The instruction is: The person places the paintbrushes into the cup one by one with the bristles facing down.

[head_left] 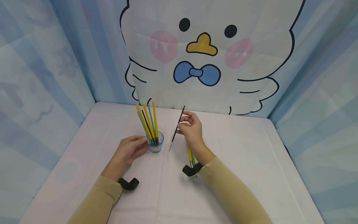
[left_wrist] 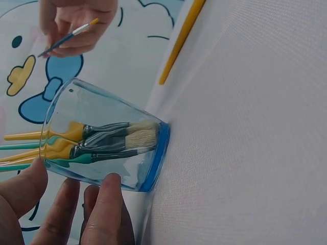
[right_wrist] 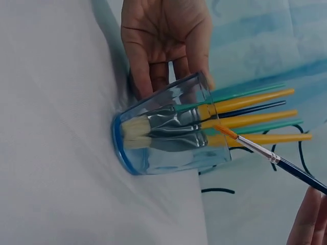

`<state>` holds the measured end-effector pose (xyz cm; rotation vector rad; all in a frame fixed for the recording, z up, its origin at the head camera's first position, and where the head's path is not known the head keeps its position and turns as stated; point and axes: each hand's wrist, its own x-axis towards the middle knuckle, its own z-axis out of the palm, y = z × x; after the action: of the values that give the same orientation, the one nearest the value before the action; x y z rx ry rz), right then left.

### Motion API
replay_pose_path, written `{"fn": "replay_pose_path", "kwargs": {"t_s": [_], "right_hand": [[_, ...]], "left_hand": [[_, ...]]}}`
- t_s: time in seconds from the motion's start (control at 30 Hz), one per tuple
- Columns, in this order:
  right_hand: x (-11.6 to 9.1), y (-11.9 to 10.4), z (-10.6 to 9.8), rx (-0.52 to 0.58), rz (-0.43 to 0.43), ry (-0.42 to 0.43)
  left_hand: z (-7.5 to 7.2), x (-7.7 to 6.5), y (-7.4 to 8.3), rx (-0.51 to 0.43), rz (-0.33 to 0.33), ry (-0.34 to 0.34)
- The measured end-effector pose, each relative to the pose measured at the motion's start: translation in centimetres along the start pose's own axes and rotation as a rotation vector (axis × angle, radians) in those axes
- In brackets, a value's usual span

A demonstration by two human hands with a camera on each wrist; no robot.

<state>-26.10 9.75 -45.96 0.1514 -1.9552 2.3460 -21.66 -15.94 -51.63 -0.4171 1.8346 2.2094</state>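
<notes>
My left hand (head_left: 131, 150) holds the side of a clear cup (head_left: 154, 149) with a blue base, which stands on the table. Inside it several yellow, green and dark-handled paintbrushes (head_left: 148, 124) lean with their handles up; in the right wrist view their pale bristles (right_wrist: 137, 133) point down. To the right of the cup, my right hand (head_left: 193, 132) pinches a thin dark paintbrush (head_left: 174, 136), tilted with its tip down. Its orange bristles (right_wrist: 226, 131) and silver ferrule appear near the cup's rim in the right wrist view.
Below my right wrist are more yellow and green paintbrushes (head_left: 191, 157), partly hidden by it; a yellow handle (left_wrist: 179, 43) also shows in the left wrist view. A pale cloth covers the table (head_left: 237, 149). Printed curtains (head_left: 106, 56) hang behind and at both sides.
</notes>
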Motion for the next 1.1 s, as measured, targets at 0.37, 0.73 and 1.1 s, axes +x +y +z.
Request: {"fn": "replay_pose_path", "kwargs": {"t_s": [0.37,0.73,1.1], "right_hand": [[1.0,-0.1,2.6,0.045,-0.069,-0.005],[1.5,1.4,3.7,-0.083,-0.104,-0.046],[1.6,3.1,4.1,-0.158,-0.087,-0.1]], "left_hand": [[0.0,0.0,0.0,-0.009,0.006,-0.006],[0.0,0.0,0.0,-0.01,0.005,-0.005],[0.1,0.1,-0.1,0.012,0.006,-0.003]]}}
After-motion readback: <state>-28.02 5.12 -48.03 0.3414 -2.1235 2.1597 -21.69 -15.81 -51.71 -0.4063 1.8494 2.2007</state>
